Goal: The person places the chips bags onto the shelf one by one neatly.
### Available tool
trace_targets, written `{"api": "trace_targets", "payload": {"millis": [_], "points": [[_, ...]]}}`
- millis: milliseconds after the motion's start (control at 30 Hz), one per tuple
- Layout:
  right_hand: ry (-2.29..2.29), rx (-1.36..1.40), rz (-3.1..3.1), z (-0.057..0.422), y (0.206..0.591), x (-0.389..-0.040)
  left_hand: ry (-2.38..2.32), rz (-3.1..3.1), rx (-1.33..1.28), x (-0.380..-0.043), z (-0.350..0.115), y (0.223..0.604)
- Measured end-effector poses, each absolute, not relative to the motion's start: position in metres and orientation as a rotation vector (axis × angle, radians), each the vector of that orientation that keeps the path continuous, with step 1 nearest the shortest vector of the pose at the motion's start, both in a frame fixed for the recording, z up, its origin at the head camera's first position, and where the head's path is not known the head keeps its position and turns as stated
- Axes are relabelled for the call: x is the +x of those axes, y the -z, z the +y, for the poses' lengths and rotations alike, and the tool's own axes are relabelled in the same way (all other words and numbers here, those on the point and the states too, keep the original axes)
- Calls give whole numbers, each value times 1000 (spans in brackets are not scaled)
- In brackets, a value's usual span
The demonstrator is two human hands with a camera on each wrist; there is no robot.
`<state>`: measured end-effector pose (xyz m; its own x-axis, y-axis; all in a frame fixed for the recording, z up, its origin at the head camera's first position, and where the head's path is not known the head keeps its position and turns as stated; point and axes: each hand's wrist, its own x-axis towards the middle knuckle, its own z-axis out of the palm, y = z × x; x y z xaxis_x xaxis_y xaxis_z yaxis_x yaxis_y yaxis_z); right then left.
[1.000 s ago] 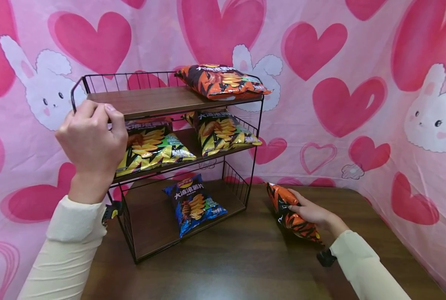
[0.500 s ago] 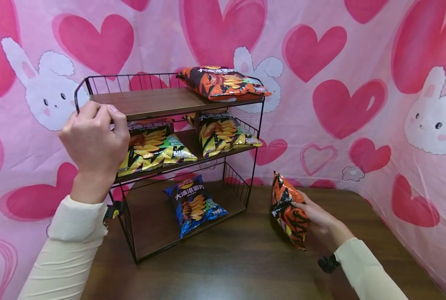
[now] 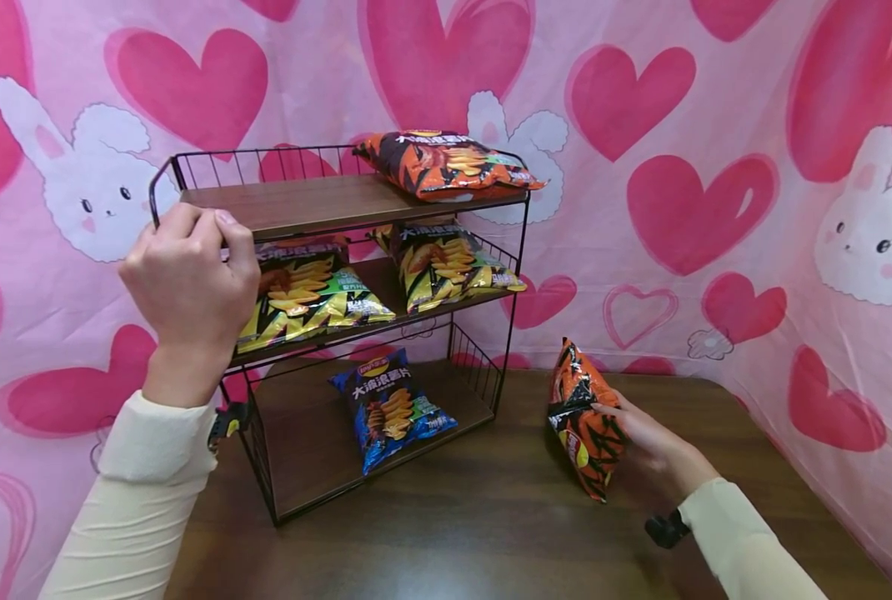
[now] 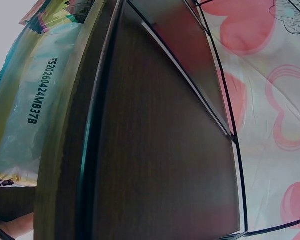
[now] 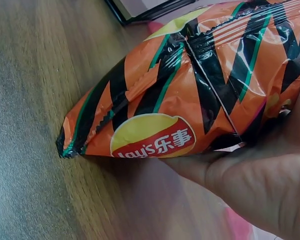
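Note:
My left hand [image 3: 191, 287] is curled at the front left corner of the top shelf, gripping the edge of the wire-and-wood rack [image 3: 303, 204]. Between the thumb and fingers of my right hand [image 3: 656, 442] is an orange-and-black bag of potato chips [image 3: 584, 425], held tilted on the table right of the rack. Its Lay's logo faces the right wrist camera, and part of my palm [image 5: 270, 185] shows beside it. The left fingertips are hidden behind the hand.
Another orange chip bag [image 3: 449, 167] lies on the top shelf's right end. Two yellow-and-black bags, one left [image 3: 311, 292] and one right [image 3: 446, 262], sit on the middle shelf. A blue bag [image 3: 393, 408] lies on the bottom shelf. The wooden table [image 3: 491, 525] meets a pink heart-patterned cloth.
My right hand has turned the orange chip bag more upright, its logo end swinging toward the front left, and shifted slightly right. The left hand stays at the rack corner.

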<state>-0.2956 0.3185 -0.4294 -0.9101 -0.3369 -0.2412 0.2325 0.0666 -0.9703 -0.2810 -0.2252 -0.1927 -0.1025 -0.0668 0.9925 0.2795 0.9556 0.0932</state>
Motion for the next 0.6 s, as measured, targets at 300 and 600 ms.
{"api": "trace_targets", "payload": {"millis": [300, 600], "points": [[1968, -37, 1774, 324, 427, -289, 285, -1648, -163, -281, -225, 193], [1797, -149, 1958, 343, 432, -287, 289, -1644, -158, -282, -225, 193]]}}
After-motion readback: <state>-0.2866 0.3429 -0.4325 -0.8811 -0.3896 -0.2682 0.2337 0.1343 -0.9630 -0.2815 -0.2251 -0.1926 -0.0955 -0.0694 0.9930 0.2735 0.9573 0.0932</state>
